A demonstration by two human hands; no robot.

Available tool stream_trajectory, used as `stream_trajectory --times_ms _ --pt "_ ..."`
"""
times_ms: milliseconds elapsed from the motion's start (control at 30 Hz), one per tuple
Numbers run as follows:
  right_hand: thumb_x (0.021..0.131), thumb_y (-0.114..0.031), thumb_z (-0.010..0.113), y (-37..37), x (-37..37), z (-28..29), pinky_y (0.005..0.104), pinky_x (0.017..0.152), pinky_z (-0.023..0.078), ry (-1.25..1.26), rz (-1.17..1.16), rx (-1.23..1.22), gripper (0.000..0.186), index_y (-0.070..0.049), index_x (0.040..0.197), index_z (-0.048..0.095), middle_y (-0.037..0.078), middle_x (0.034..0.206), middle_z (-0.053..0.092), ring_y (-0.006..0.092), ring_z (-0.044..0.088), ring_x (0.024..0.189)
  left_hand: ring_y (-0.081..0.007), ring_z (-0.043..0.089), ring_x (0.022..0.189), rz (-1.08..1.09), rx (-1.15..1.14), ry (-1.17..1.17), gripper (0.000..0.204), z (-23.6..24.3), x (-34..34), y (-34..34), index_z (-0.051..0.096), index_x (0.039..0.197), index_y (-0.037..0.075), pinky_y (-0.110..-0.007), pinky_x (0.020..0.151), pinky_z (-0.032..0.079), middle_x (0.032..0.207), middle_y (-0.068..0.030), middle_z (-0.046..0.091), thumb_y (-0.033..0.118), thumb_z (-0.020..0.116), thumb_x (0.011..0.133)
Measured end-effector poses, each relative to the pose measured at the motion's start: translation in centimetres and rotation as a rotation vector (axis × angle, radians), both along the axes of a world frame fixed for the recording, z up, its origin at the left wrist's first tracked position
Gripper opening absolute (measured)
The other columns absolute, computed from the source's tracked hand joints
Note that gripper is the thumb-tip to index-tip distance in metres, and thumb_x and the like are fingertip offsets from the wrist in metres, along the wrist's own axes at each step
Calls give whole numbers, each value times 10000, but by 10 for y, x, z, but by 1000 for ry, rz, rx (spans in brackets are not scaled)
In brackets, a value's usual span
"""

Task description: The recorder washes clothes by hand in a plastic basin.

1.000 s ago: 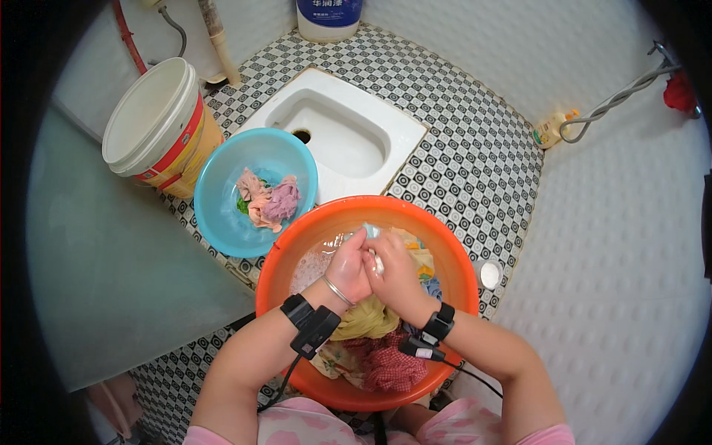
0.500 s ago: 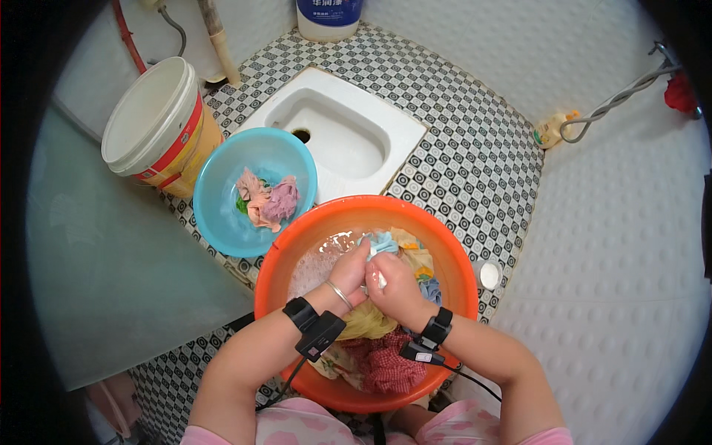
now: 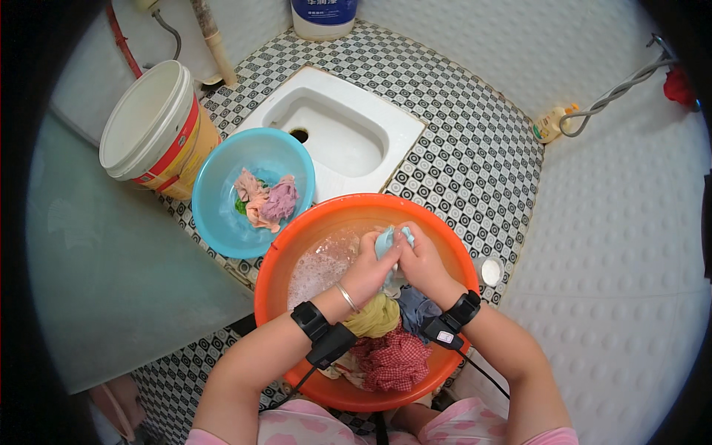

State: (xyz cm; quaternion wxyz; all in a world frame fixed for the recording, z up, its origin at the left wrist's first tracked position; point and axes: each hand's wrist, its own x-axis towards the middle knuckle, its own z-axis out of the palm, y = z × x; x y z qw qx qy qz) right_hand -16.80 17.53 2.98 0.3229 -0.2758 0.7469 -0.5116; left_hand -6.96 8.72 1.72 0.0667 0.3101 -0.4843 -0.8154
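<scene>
My left hand (image 3: 363, 271) and my right hand (image 3: 420, 258) grip a light blue cloth (image 3: 386, 245) between them, over an orange basin (image 3: 267, 293). Inside the basin, foamy water (image 3: 315, 273) fills the left part, and wet clothes lie to the right and front: a yellow piece (image 3: 371, 317), a grey-blue piece (image 3: 415, 308) and a red checked piece (image 3: 395, 365). Behind, to the left, a light blue basin (image 3: 222, 159) holds pink, purple and green cloths (image 3: 277, 199).
A white squat toilet (image 3: 400, 130) is behind the basins. A large bucket (image 3: 156, 126) stands left, another (image 3: 325, 18) at the back. A bottle (image 3: 550, 124) and twisted hose (image 3: 615, 93) are by the right wall, a cup (image 3: 491, 271) beside the orange basin, frosted glass (image 3: 126, 259) left.
My hands have moved slightly right from their cupped position and now hold the light blue cloth, raised between them. The yellow and grey-blue clothes show more beneath them.
</scene>
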Motion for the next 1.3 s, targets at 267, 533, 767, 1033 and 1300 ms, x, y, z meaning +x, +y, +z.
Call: stream_trajectory --times_ms 267,533,767,1033,1300 --pt "911 -226 571 -22 -17 37 231 588 418 -263 -262 -234 215 -21 845 563 9 715 570 85 502 635 -169 594 971 -359 126 114 429 -37 26 -19 478 1257 35 -316 826 476 1130 -77 590 270 559 907" --pt "853 -96 565 -7 53 -1 405 708 453 573 186 -95 100 -26 925 559 168 871 558 361 549 834 -210 586 1042 22 752 69 416 -21 15 -19 493 1218 92 -382 895 479 1139 -82 594 415 419 966" --pt "885 -151 539 -6 24 -12 448 644 433 509 153 110 152 -1 862 520 237 851 553 407 546 758 -193 617 944 29 691 64 353 -27 7 -8 522 1159 41 -333 809 513 1071 -91 611 325 448 962" --pt "775 -286 705 21 7 11 322 720 481 67 353 193 427 -24 1037 491 122 876 606 216 595 803 -168 603 882 -23 544 -1 384 -28 16 -28 528 1135 53 -301 724 503 1007 -60 596 380 506 936" --pt "854 -27 489 -10 -17 62 281 833 465 -761 -18 -480 192 -34 1045 467 95 998 580 150 566 924 -144 553 1012 -582 -257 69 384 -29 26 -14 502 1236 53 -295 875 436 1110 -44 597 226 569 900"
